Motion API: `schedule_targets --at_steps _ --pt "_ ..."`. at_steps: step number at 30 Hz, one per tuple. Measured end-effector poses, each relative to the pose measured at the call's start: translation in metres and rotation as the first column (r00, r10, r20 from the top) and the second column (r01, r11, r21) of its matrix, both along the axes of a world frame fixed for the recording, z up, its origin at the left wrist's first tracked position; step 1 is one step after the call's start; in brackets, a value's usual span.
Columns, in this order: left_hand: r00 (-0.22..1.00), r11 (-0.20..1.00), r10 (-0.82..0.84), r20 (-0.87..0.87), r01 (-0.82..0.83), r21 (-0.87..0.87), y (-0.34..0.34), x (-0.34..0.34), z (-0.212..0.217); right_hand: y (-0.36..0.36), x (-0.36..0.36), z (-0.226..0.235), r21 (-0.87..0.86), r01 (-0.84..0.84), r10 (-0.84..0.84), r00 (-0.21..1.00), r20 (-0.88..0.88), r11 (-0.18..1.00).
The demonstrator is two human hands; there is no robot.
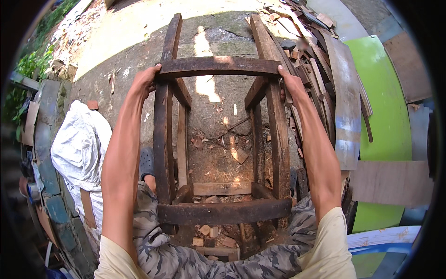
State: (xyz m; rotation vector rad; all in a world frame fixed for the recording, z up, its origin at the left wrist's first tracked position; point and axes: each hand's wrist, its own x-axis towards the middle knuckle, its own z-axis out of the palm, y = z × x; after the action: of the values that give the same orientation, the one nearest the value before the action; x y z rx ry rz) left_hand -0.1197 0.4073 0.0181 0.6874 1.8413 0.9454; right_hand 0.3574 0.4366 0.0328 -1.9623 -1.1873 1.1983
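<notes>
Grey camouflage trousers (195, 262) nearest, legs either side of a dark-brown rectangular wooden frame (163, 135) above the grey concrete floor (132, 100). Left hand (147, 79) curled around the frame at the left end of its far dark-brown timber crossbar (219, 66), thumb at bar end. Right hand (290, 83) likewise curled at the right end. White woven sack (81, 135) left; mixed wood scrap pile (320, 76) right.

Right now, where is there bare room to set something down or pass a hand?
Set-down room: mostly bare concrete between the white sack and left hand. Hand room: the opening in the wooden frame, between its far crossbar and near crossbar. Crowded: the scrap-wood pile to the right, and offcuts below the near crossbar.
</notes>
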Motion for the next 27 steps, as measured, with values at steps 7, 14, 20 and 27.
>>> schedule_targets --at_steps 7,14,20,27 --pt "0.993 0.992 -0.107 0.054 0.111 -0.059 -0.01 0.008 0.018 0.007 0.003 -0.006 0.021 0.065 -0.063 0.996 -0.066 0.998" --pt "0.981 0.979 -0.164 -0.106 0.149 -0.137 -0.005 0.015 0.031 0.011 0.005 -0.016 0.068 0.08 -0.071 0.991 -0.115 0.994" --pt "0.979 0.987 -0.151 -0.135 0.141 -0.084 0.004 0.021 0.029 0.004 0.005 -0.01 0.068 0.111 -0.103 0.988 -0.116 0.991" --pt "0.718 0.942 -0.299 -0.628 0.327 -0.074 0.027 0.031 0.017 -0.001 -0.005 0.0 0.043 0.135 -0.129 0.984 -0.122 0.99"
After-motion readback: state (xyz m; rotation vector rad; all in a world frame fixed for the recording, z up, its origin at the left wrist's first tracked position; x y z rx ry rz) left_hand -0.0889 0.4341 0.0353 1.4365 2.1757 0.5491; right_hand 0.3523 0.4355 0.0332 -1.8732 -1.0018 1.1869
